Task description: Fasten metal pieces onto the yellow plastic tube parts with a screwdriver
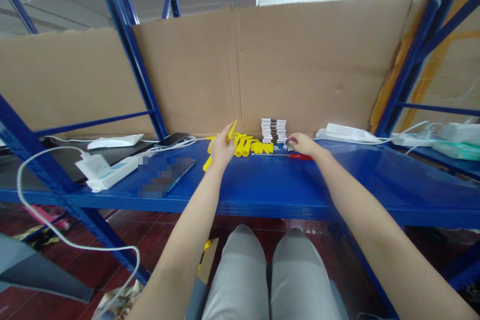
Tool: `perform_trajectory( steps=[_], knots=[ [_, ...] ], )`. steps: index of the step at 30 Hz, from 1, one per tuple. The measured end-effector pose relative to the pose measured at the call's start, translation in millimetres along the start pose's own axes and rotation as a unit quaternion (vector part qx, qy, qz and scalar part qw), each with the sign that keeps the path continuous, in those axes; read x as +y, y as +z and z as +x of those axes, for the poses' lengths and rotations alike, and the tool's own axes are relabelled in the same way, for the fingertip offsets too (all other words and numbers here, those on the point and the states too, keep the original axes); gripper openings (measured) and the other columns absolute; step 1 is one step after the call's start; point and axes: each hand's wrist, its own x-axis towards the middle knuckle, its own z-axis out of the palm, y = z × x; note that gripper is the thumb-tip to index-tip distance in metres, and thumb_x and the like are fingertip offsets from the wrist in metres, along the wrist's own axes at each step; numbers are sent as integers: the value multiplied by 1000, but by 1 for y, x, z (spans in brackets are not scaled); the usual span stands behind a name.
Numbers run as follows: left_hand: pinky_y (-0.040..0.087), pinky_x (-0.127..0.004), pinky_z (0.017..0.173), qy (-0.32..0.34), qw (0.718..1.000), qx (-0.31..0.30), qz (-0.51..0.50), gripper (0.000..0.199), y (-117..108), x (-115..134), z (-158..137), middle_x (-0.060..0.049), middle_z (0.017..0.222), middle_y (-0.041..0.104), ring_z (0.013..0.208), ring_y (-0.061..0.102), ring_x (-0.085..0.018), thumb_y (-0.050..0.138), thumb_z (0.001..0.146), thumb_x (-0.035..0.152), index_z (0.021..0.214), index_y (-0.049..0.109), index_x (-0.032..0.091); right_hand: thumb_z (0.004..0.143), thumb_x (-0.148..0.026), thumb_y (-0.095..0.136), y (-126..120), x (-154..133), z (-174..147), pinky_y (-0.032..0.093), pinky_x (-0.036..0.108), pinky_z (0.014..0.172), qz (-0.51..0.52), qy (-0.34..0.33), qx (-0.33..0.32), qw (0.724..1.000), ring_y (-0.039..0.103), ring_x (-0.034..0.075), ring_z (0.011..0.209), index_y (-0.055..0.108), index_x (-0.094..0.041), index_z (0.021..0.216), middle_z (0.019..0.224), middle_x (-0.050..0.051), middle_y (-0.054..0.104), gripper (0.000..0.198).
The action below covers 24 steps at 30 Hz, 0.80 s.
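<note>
My left hand (222, 149) is closed around a yellow plastic piece (231, 131), its tip pointing up. Several yellow tube-like handles (243, 147) and smaller yellow pieces (262, 147) lie on the blue shelf beside that hand. At the right, my right hand (300, 143) has its fingers together, low by small shiny metal bits; what is in them is too small to make out. Just left of it stands a stack of white packets (273, 131) with dark middles. A screwdriver with a red handle (301, 157) lies in front of my right hand, its shaft pointing left.
The blue shelf (277, 185) has a cardboard sheet (300, 65) behind it and blue posts at both sides. To the left lie a phone (165, 177) and a power strip (116, 172) with a charger and white cables. A white box (347, 133) sits at right.
</note>
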Motion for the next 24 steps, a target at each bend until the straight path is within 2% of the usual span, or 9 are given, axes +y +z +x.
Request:
perform_trajectory(
  steps=[4,11,16,19,24],
  knots=[
    [48,-31,92,1,1000,-4,-2,48,0,1,0,-7,122,69,107,65,-22,52,85,16,132,59,25,91,-14,42,5,-5,-1,46,39,95,-34,4,7,999,58,25,118,65,-18,119,127,13,64,37],
    [48,-31,93,15,1000,-14,-4,48,1,1,-1,-7,127,66,108,65,-21,51,86,14,132,59,24,95,-24,33,16,-14,-5,40,51,100,-63,30,-81,994,51,29,127,62,-25,126,136,10,59,43],
    [49,-32,91,16,1000,-17,2,47,2,1,-1,-7,126,67,105,66,-22,51,87,15,132,59,24,92,-19,30,20,-20,-2,37,54,103,-77,7,-120,990,45,28,133,60,-29,131,142,6,53,50],
    [49,-32,91,16,1000,-21,10,48,2,1,-1,-6,125,67,105,66,-22,50,87,16,133,59,25,92,-20,30,22,-24,-2,37,54,103,-92,-2,-135,987,44,28,133,61,-28,129,143,6,53,50],
    [50,-31,91,21,999,-35,26,49,2,2,-2,-4,123,68,106,66,-21,50,87,17,135,57,26,95,-25,24,23,-32,-4,39,52,100,-117,-25,-149,982,50,30,125,69,-22,115,133,10,61,49]
  ],
)
